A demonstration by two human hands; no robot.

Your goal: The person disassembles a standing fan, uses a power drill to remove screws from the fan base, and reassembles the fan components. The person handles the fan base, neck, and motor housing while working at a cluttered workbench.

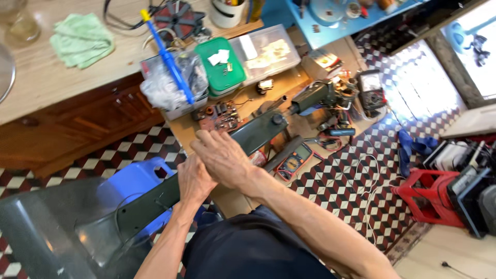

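Both hands on it: left hand (194, 178) clenched around the dark green fan stand (248, 138), right hand (223, 157) pressing flat on top, above the workbench (196, 135).

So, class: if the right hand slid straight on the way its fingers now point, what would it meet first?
The right hand rests on the dark green metal fan stand, fingers pointing up-left. Its first contact would probably be the small reddish circuit board with components on the cardboard sheet, though depth is unclear.
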